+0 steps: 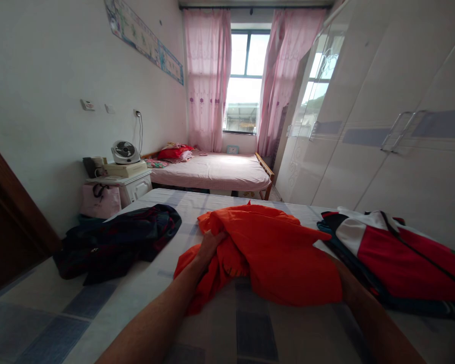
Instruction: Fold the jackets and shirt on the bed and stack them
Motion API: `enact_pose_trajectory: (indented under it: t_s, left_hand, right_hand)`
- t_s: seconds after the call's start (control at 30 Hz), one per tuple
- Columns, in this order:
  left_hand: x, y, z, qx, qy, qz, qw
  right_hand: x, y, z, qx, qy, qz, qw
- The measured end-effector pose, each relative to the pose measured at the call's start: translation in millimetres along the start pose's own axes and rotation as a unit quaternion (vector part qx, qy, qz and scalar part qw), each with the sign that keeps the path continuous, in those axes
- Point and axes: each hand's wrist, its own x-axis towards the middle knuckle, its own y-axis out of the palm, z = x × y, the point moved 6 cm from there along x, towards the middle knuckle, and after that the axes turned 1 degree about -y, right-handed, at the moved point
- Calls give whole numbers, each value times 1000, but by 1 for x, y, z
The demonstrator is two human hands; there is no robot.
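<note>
A bright orange garment (284, 247) lies bunched and partly raised over the bed in front of me. My left hand (211, 246) is closed on a fold at its left side. From the right, my right forearm (364, 298) reaches in under the cloth, which covers that hand and its fingers. Right of the garment sits a stack of folded clothes with a red, white and black top (394, 258) uppermost. To the left, a dark garment (125, 242) lies in a loose heap.
The bed (254, 323) has a pale sheet with blue-grey patches. Beyond it stands a second bed (216, 172) with pink bedding, below a curtained window. A small fan (125, 151) rests on a box on the white cabinet (136, 188). Along the right runs a white wardrobe (364, 162).
</note>
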Motion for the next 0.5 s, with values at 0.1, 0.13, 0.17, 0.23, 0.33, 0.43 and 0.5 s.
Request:
enact_pose_trajectory:
  t_s: [0.1,0.13,0.17,0.23,0.33,0.43,0.5]
  left_hand:
    - [-1,-4,-1,1,-9,-19,1000]
    - [-2,-4,-1,-3,-11,-17,1000]
    - [-4,-2,-3,-8,-12,-10,1000]
    - [-8,0,-8,-20,-6,5,1000]
    - [-12,-10,-27,-23,15,14,1000]
    - [-14,-37,-61,-1,50,2,999]
    - [-19,-58,-92,68,110,-11,992]
  right_hand:
    - [-7,1,17,46,34,52,997]
    - [-9,4,24,50,36,61,996]
    - [-12,8,29,55,40,71,995]
    - [-16,18,36,69,59,96,991]
    - [-17,19,40,105,78,97,987]
    - [-12,-19,48,135,53,-37,989]
    - [-12,-50,56,126,27,-135,982]
